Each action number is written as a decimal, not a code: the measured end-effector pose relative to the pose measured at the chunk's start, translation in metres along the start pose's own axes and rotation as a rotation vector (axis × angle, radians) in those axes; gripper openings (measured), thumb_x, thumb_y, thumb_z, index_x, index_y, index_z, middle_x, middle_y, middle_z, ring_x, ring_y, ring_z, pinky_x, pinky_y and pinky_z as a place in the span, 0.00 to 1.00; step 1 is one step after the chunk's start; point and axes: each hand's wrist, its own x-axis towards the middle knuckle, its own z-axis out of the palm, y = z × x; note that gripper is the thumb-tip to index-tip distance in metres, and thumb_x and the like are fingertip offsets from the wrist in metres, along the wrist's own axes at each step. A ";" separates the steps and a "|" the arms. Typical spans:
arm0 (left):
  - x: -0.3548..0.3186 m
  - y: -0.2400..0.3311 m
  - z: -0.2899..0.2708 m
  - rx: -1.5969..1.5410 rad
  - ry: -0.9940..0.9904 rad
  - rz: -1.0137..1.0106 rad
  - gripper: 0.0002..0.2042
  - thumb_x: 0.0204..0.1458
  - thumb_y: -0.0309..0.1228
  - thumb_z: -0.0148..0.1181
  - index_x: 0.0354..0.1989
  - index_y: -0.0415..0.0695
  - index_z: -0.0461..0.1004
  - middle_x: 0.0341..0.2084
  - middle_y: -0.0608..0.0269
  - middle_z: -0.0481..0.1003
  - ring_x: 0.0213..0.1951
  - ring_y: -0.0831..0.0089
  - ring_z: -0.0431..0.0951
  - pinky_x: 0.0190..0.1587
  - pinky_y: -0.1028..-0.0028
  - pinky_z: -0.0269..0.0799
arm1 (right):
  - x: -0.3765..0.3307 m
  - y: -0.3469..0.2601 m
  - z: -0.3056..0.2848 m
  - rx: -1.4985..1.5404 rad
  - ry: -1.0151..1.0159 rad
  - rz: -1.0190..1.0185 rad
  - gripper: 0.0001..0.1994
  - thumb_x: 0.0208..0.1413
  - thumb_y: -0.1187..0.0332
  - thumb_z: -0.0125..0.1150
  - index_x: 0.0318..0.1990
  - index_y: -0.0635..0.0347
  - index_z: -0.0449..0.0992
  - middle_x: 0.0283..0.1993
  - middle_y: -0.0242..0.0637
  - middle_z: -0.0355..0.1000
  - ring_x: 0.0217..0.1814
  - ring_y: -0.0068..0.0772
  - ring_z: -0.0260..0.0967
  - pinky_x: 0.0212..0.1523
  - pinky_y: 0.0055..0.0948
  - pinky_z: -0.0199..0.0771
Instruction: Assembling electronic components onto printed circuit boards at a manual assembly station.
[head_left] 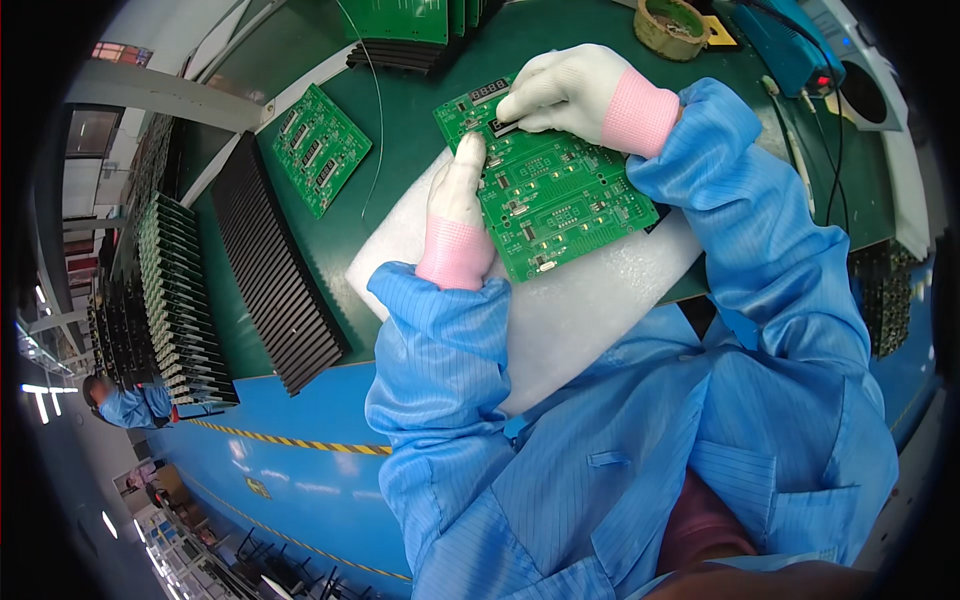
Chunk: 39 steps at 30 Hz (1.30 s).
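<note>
A green circuit board panel [570, 205] lies over a white foam sheet [400, 240] on the bench, tilted in the view. My left hand [460, 195], in a white glove with a pink cuff, grips the panel's left edge, its thumb on the top face and its other fingers mostly hidden. My gloved right hand [570, 92] reaches over the far part, fingertips pinched on a small black digit display [502, 127]. Just beyond it, another digit display [489, 90] sits on the panel. Sections nearer me show bare display outlines.
Left on the green bench stand a board with several displays [320, 150] and a black slotted rack [270, 260]. Stacked boards [400, 20] rise at the back. A tape roll [670, 28], a blue soldering station [790, 50] and a soldering iron with its cable [790, 140] are at right.
</note>
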 end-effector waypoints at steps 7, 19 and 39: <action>-0.001 0.002 0.004 -0.018 0.017 -0.007 0.19 0.60 0.37 0.43 0.49 0.32 0.64 0.36 0.47 0.75 0.29 0.64 0.79 0.31 0.73 0.80 | -0.003 0.002 0.004 -0.038 0.007 -0.001 0.10 0.42 0.74 0.66 0.35 0.48 0.82 0.35 0.25 0.75 0.30 0.27 0.70 0.37 0.21 0.73; -0.001 0.000 0.003 -0.014 0.069 -0.034 0.19 0.60 0.38 0.45 0.50 0.32 0.64 0.35 0.47 0.75 0.29 0.63 0.80 0.30 0.72 0.80 | 0.000 -0.016 -0.013 -0.146 -0.113 -0.063 0.10 0.46 0.73 0.62 0.36 0.46 0.81 0.36 0.28 0.74 0.36 0.30 0.70 0.40 0.22 0.73; -0.002 0.003 0.005 0.101 0.134 0.016 0.20 0.60 0.38 0.45 0.49 0.32 0.66 0.38 0.50 0.75 0.34 0.69 0.77 0.38 0.74 0.75 | -0.140 -0.046 -0.018 -0.517 0.010 0.244 0.16 0.35 0.61 0.65 0.34 0.54 0.71 0.35 0.33 0.68 0.32 0.38 0.66 0.31 0.28 0.68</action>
